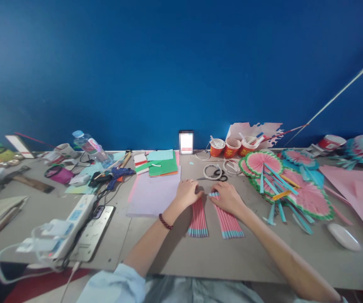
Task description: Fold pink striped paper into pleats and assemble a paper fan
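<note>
Two strips of pleated pink paper with light blue ends lie side by side on the table in front of me. My left hand (186, 192) is closed over the far end of the left pleated paper (198, 221), its thumb on the folds. Over the far end of the right pleated paper (230, 221) my right hand (227, 198) curls, fingers pressing the pleats together. The fingers hide both far ends. The near ends fan out slightly toward me, with a gap of bare table between them.
Finished-looking paper fans (313, 193) and a white mouse (343, 237) lie to the right. Beyond my hands are black scissors (221, 176), a tape roll (212, 171) and red cups (232, 148). Leftward are coloured paper sheets (156, 198), a glue gun (118, 174), a power strip (77, 214) and a phone (93, 235).
</note>
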{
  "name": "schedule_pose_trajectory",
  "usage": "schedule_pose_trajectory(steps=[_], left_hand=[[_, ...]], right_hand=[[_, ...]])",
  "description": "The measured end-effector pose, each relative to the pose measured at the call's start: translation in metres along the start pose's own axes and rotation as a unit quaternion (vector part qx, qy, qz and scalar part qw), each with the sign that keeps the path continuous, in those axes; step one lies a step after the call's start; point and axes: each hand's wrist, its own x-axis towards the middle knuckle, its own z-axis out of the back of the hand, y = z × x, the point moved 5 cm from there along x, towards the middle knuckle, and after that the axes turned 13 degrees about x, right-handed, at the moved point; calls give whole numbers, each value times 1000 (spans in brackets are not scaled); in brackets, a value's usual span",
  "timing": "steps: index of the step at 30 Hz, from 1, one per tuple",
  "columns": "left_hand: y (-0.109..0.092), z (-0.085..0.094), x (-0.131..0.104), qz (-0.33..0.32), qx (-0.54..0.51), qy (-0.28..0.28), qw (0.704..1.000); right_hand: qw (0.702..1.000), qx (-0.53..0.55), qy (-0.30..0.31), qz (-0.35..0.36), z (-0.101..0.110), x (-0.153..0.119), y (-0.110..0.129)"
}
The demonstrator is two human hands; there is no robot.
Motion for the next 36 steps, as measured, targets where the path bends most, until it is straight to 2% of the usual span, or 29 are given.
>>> schedule_pose_trajectory(steps=[7,12,15,18,20,22,25,28,30,33,36], left_hand=[[0,-2,-11,19,-45,15,999],[2,-7,-13,19,-106,18,994],[4,-9,-13,15,-137,18,990],[9,-5,-19,56,-141,-38,988],[9,2,-26,88,-115,-97,985],[5,6,-34,97,-74,-124,985],[-2,4,-41,102,-8,-96,990],[0,-3,-44,149,43,-35,987],[-1,-8,-44,166,53,-1,985],[-6,-11,-41,147,50,28,988],[-12,-9,-39,126,30,28,991]], right_hand=[[998,63,19,-7,-5,-1,-1],[992,127,11,-14,-4,0,-6],[989,150,6,5,-3,-1,-7],[996,90,-24,9,2,-7,-4],[998,9,-60,-19,7,-16,0],[991,-73,-96,-58,14,-28,5],[978,-125,-102,-130,20,-44,9],[967,-104,-64,-223,18,-54,4],[963,-72,-33,-256,13,-56,1],[968,-44,-19,-246,5,-52,2],[977,-25,-9,-210,-4,-45,4]])
